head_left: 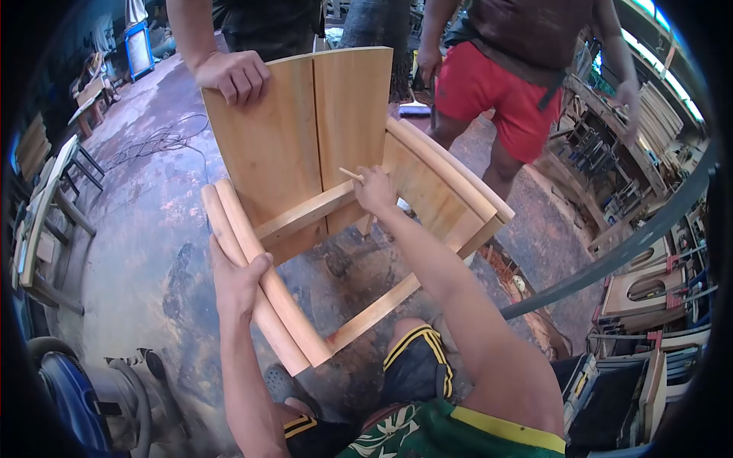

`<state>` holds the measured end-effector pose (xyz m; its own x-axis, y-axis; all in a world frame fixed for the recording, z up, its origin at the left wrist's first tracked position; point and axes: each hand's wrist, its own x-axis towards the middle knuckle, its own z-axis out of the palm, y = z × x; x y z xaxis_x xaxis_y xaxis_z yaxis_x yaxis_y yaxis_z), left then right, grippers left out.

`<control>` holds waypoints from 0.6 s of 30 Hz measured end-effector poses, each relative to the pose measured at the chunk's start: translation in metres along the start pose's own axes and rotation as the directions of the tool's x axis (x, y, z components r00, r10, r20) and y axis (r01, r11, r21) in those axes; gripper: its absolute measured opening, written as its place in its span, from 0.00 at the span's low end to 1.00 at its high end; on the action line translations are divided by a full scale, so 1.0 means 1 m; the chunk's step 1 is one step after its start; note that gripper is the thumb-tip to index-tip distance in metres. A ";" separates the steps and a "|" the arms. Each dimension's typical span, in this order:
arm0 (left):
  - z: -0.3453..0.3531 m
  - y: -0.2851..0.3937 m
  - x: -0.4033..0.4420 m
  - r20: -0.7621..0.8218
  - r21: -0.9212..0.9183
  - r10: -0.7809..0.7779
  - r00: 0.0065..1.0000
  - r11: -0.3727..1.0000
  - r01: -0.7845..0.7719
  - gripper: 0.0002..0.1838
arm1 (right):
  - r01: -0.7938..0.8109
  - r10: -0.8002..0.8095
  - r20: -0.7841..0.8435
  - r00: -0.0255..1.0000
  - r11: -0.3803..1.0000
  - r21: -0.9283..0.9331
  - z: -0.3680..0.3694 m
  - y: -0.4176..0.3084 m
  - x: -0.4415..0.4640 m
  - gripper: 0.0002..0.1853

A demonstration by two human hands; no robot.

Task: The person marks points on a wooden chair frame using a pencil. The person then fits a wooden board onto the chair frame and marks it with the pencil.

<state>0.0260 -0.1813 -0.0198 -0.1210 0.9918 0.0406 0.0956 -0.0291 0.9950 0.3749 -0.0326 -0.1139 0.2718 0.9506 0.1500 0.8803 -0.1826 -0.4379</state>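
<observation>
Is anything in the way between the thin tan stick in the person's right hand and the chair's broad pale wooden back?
Nothing visible blocks the thin tan stick in the right hand from the broad pale wooden back. The straight pale wooden crossbar runs lower in the picture than the tip. Whether the tip touches isn't clear.

1 wooden chair (309,214) with 2 back boards (267,137) (353,99), 1 thin stick (349,174), the wearer's 2 hands (240,281) (375,190) and 2 other people (527,34) (263,34)
</observation>
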 end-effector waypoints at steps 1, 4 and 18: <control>0.001 0.003 -0.002 0.010 -0.017 -0.024 1.000 1.000 0.024 0.61 | 0.042 -0.043 -0.010 0.999 0.997 -0.058 -0.003 0.004 0.004 0.51; 0.001 0.011 -0.004 0.003 0.018 -0.028 1.000 0.999 0.028 0.61 | -0.209 0.190 0.134 0.973 0.966 0.150 -0.023 0.013 0.019 0.55; 0.000 0.000 0.002 -0.021 0.046 -0.006 1.000 0.999 0.007 0.63 | -0.277 0.247 0.125 0.961 0.887 0.369 0.008 -0.012 0.004 0.72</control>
<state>0.0257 -0.1796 -0.0200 -0.1423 0.9891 0.0370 0.1402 -0.0168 0.9900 0.3627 -0.0244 -0.1150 0.4302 0.8996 -0.0754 0.5624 -0.3324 -0.7571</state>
